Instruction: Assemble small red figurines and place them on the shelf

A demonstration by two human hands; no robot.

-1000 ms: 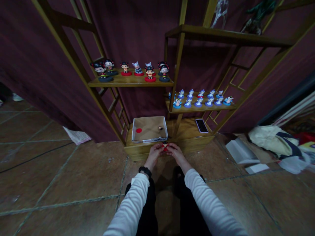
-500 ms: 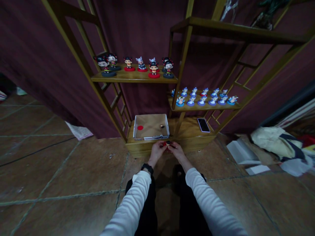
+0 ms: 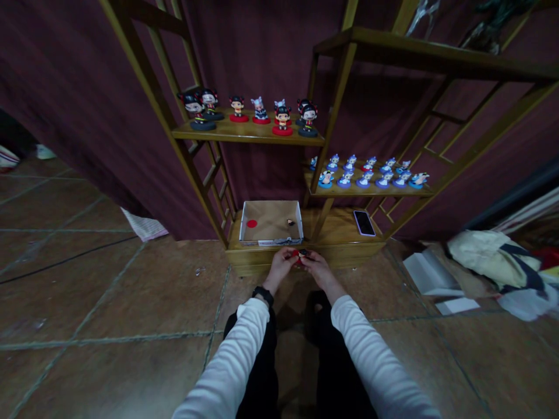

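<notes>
Arms (image 3: pixel 364 331) stretch forward and downward; left hand (image 3: pixel 280 266) and right hand (image 3: pixel 318 267) are close together, fingertips pinching one small red-and-black figurine (image 3: pixel 301 254) between them, near the box (image 3: pixel 266 242).

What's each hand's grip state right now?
Left hand: closed, holding a small red-and-black figurine.
Right hand: closed, holding the same figurine.

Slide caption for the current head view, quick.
Left hand and right hand hold a small figurine near an open box, below shelves of figurines.
</notes>
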